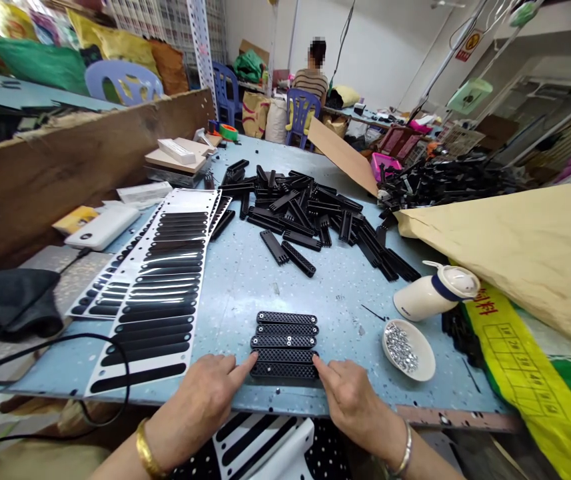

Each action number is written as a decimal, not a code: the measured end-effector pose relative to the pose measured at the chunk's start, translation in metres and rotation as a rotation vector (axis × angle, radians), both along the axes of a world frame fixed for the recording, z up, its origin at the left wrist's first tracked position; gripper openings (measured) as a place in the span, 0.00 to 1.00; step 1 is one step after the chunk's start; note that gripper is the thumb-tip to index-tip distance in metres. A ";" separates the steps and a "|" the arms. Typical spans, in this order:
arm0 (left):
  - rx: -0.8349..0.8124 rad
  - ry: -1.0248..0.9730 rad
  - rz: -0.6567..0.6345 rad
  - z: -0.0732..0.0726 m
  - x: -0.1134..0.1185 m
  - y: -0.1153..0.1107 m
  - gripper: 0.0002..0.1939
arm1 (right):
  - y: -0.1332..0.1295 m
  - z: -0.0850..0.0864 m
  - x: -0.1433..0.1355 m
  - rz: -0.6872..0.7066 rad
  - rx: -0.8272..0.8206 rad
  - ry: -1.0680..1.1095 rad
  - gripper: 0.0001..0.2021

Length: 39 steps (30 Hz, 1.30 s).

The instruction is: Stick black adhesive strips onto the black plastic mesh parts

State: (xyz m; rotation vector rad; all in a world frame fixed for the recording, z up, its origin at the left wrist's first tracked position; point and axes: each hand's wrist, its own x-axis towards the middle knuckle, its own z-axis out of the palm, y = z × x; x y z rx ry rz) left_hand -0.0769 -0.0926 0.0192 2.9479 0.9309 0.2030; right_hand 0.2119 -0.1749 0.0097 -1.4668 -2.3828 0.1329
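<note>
Several black perforated strips (284,341) lie stacked side by side in a row near the table's front edge, some with small silver pieces in their holes. My left hand (212,385) touches the left end of the lower strips with an extended index finger, its other fingers curled. At their right end, my right hand (348,390) touches with its index finger, the rest folded in. Neither hand shows anything in its grip. A white bowl (428,363) of small silver pieces stands to the right. Sheets of black stickers (168,280) lie to the left.
A heap of black strips (300,207) spreads over the blue table (235,287). A white bottle (422,298) lies at the right, beside a yellow sack (525,373). Left are a white power bank (102,227) and a black cable (125,360). A person (311,80) sits far back.
</note>
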 end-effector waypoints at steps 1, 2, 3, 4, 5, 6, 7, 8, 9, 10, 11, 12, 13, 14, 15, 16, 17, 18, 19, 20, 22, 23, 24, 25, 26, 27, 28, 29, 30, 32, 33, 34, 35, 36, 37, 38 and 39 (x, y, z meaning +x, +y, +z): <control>-0.028 0.041 -0.008 0.003 0.001 0.002 0.33 | 0.000 0.000 0.000 0.004 0.000 -0.001 0.21; -0.063 0.085 -0.016 0.006 0.001 0.004 0.33 | 0.000 0.000 0.000 0.007 0.006 0.000 0.22; -0.100 0.128 -0.021 0.010 0.001 0.007 0.34 | 0.001 0.000 0.001 0.011 0.014 0.002 0.22; -0.133 0.166 -0.025 0.014 0.001 0.011 0.34 | 0.001 0.000 0.001 0.015 0.022 0.004 0.22; -0.161 0.201 -0.028 0.017 0.000 0.014 0.34 | 0.001 0.000 0.001 0.015 0.027 0.007 0.22; -0.180 0.230 -0.030 0.020 0.000 0.016 0.34 | 0.001 -0.001 0.001 0.014 0.027 0.011 0.22; -0.188 0.254 -0.032 0.021 -0.001 0.017 0.34 | 0.001 -0.001 0.001 0.012 0.024 0.013 0.22; -0.190 0.270 -0.035 0.021 -0.001 0.018 0.34 | 0.001 -0.001 0.001 0.010 0.018 0.015 0.22; -0.183 0.277 -0.039 0.021 -0.002 0.017 0.34 | 0.001 -0.002 0.001 0.007 0.013 0.018 0.22; -0.169 0.279 -0.047 0.020 -0.002 0.015 0.34 | 0.001 -0.002 0.001 0.006 0.010 0.020 0.22; -0.153 0.277 -0.057 0.019 -0.002 0.013 0.35 | 0.001 -0.001 0.001 0.007 0.008 0.021 0.22; -0.137 0.272 -0.071 0.018 -0.001 0.011 0.35 | 0.002 -0.001 0.000 0.010 0.009 0.022 0.22; -0.127 0.266 -0.085 0.018 0.000 0.010 0.35 | 0.002 -0.001 0.000 0.013 0.012 0.021 0.22; -0.127 0.261 -0.098 0.018 0.001 0.011 0.35 | 0.002 0.000 0.000 0.015 0.017 0.018 0.22; -0.139 0.252 -0.107 0.019 0.002 0.013 0.35 | 0.002 0.001 0.000 0.017 0.022 0.015 0.22; -0.165 0.234 -0.114 0.020 0.002 0.016 0.35 | 0.002 0.001 0.000 0.020 0.029 0.014 0.22; -0.202 0.208 -0.118 0.021 0.001 0.020 0.34 | 0.002 0.001 0.000 0.021 0.035 0.015 0.22; -0.242 0.178 -0.118 0.022 0.000 0.024 0.34 | 0.002 0.001 0.000 0.021 0.037 0.020 0.22; -0.278 0.154 -0.119 0.022 -0.002 0.028 0.34 | 0.002 0.001 0.000 0.019 0.032 0.025 0.22; -0.302 0.139 -0.122 0.022 -0.003 0.031 0.35 | 0.002 0.001 0.000 0.018 0.021 0.030 0.22; -0.298 0.143 -0.126 0.020 -0.006 0.032 0.37 | 0.002 0.000 0.001 0.016 0.000 0.036 0.22; -0.276 0.158 -0.128 0.018 -0.007 0.030 0.38 | 0.003 -0.001 0.001 0.016 -0.004 0.038 0.22; -0.251 0.170 -0.129 0.017 -0.007 0.028 0.39 | 0.003 -0.001 0.001 0.017 -0.001 0.041 0.21; -0.231 0.177 -0.128 0.015 -0.006 0.024 0.40 | 0.004 -0.001 0.000 0.017 0.007 0.047 0.21; -0.217 0.174 -0.125 0.015 -0.004 0.021 0.40 | 0.005 -0.001 0.000 0.012 0.014 0.060 0.20; -0.216 0.156 -0.120 0.015 -0.003 0.018 0.39 | 0.006 0.000 0.000 0.001 0.022 0.078 0.19; -0.225 0.119 -0.112 0.015 -0.001 0.016 0.37 | 0.007 0.002 -0.002 -0.017 0.029 0.101 0.18; -0.239 0.061 -0.098 0.016 0.001 0.015 0.34 | 0.009 0.004 -0.003 -0.040 0.038 0.126 0.16; -0.251 -0.016 -0.078 0.017 0.003 0.015 0.29 | 0.011 0.006 -0.006 -0.063 0.046 0.149 0.15; -0.258 -0.180 -0.042 0.019 0.008 0.016 0.20 | 0.016 0.011 -0.012 -0.098 0.063 0.174 0.14; -0.253 -0.243 -0.032 0.020 0.012 0.016 0.16 | 0.019 0.014 -0.016 -0.106 0.070 0.180 0.14; -0.243 -0.284 -0.028 0.020 0.015 0.016 0.13 | 0.022 0.016 -0.020 -0.111 0.068 0.184 0.13; -0.237 -0.301 -0.030 0.020 0.019 0.015 0.11 | 0.025 0.019 -0.025 -0.119 0.064 0.185 0.13; -0.235 -0.296 -0.032 0.019 0.023 0.013 0.10 | 0.029 0.020 -0.029 -0.129 0.058 0.184 0.13; -0.238 -0.281 -0.031 0.018 0.027 0.011 0.09 | 0.033 0.021 -0.032 -0.140 0.049 0.179 0.12; -0.243 -0.260 -0.027 0.016 0.031 0.009 0.09 | 0.037 0.022 -0.036 -0.153 0.040 0.168 0.11; -0.251 -0.240 -0.019 0.014 0.034 0.007 0.10 | 0.041 0.021 -0.039 -0.166 0.032 0.150 0.11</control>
